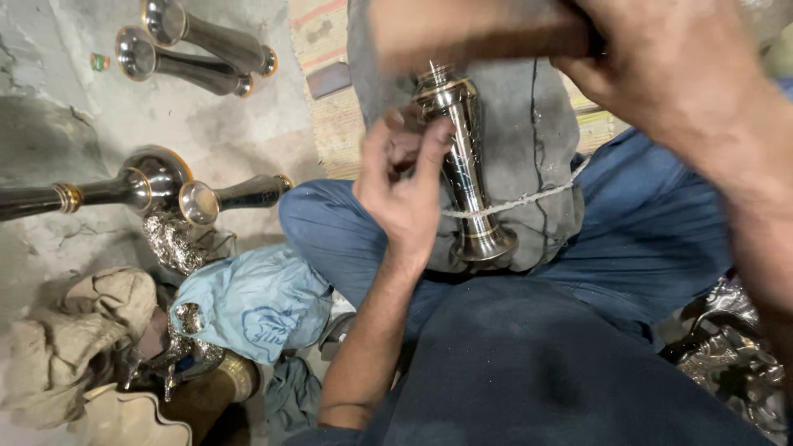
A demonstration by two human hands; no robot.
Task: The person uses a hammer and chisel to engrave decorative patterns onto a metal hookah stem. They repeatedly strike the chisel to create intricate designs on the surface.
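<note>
A: Centre of the view: a slim metal vase (464,177), polished and dark-banded, lies against a grey padded block (529,140) and is lashed to it by a white cord (529,198). Its flared foot points to 6 o'clock, its ringed neck to 12.

B: And the hands?

A: The left hand (405,186) sits at 9 o'clock of the vase, fingers curled and nearly closed, thumb and fingertips pinching something small against the upper stem; what it pinches cannot be made out. The right hand (661,62), at 1 o'clock, is closed around a dark, blurred bar-like tool (479,33) above the neck.

B: How would the vase handle?

A: Judged from its look: rigid, fairly weighty for its size, and slippery on the polished stem. The flared foot and the ringed neck probably give the surest hold; the bright finish would likely mark easily.

B: Surroundings?

A: At 10 to 11 o'clock, more vases (194,49) lie on the concrete floor (49,99), with two others (149,186) at 9. A pale blue plastic bag (248,301) and crumpled cloth (74,339) lie at 8 o'clock. Blue trousers (652,239) cover the crossed legs beneath the block.
</note>
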